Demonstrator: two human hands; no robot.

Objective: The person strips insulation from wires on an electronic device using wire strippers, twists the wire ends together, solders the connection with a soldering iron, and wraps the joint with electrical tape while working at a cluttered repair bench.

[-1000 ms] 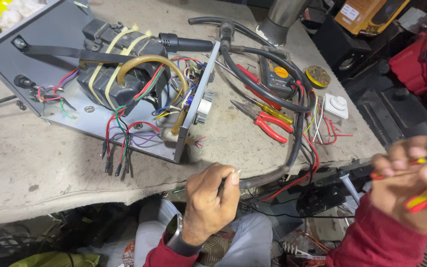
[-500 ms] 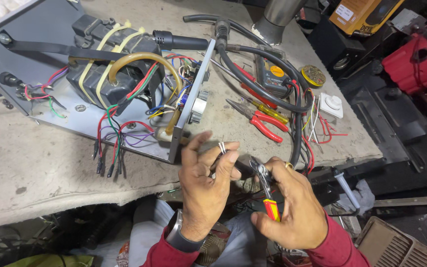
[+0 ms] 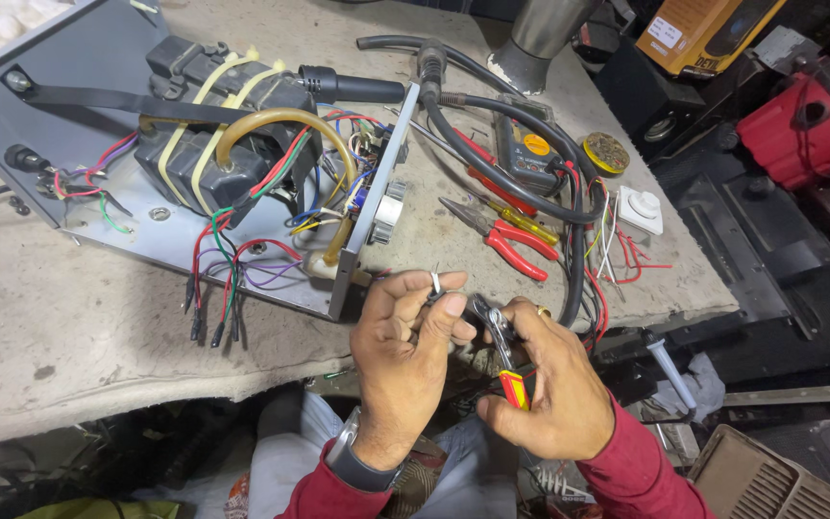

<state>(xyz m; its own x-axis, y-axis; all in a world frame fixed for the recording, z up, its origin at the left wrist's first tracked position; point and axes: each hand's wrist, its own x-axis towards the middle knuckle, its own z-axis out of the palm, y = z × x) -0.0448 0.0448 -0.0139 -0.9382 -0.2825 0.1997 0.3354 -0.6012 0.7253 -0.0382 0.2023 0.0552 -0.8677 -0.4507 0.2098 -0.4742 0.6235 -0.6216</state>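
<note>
Down at the near edge of the workbench (image 3: 69, 327), the left hand (image 3: 405, 360) pinches a small metal ring terminal (image 3: 436, 283) between thumb and fingertips, fingers curled in tight. Just beside it, the right hand (image 3: 554, 389) is wrapped around the red-and-yellow handles of a pair of pliers (image 3: 500, 341), whose dark metal nose points toward the left thumb (whether it touches the terminal I cannot tell). Behind the hands lies an opened grey chassis (image 3: 79, 67) with a taped transformer (image 3: 213, 135) and loose coloured wires; red-handled needle-nose pliers (image 3: 501, 240) lie on the bench further right.
</note>
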